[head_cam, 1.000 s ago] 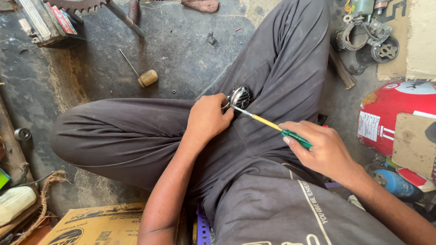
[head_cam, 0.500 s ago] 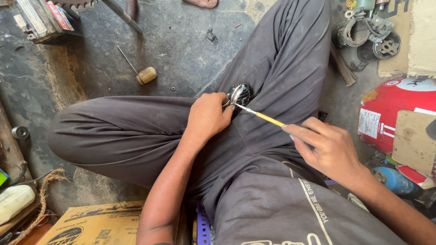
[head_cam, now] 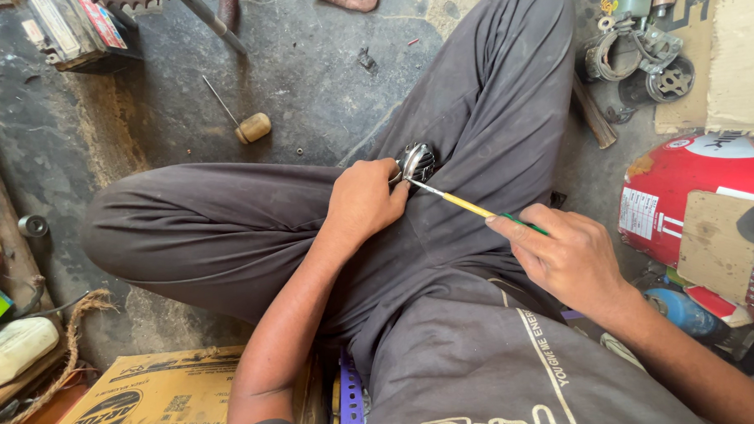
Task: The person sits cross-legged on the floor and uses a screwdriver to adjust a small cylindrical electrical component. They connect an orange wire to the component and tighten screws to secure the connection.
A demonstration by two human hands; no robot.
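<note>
I sit cross-legged on a dark floor in grey trousers. My left hand (head_cam: pixel 364 200) grips a small round shiny metal part (head_cam: pixel 416 161) against my lap. My right hand (head_cam: pixel 566 255) holds a screwdriver (head_cam: pixel 469 206) with a yellow shaft section and green handle. Its metal tip touches the metal part next to my left thumb. The handle is mostly hidden under my right fingers.
A wooden-handled awl (head_cam: pixel 249 124) lies on the floor ahead. Metal engine parts (head_cam: pixel 639 56) sit at the upper right. A red cylinder (head_cam: pixel 694 201) lies at the right, a cardboard box (head_cam: pixel 150 400) at the lower left, a frayed rope (head_cam: pixel 61 365) beside it.
My right hand slid slightly lower and right along the screwdriver, and the green handle is more covered. The left hand and the metal part stay in place.
</note>
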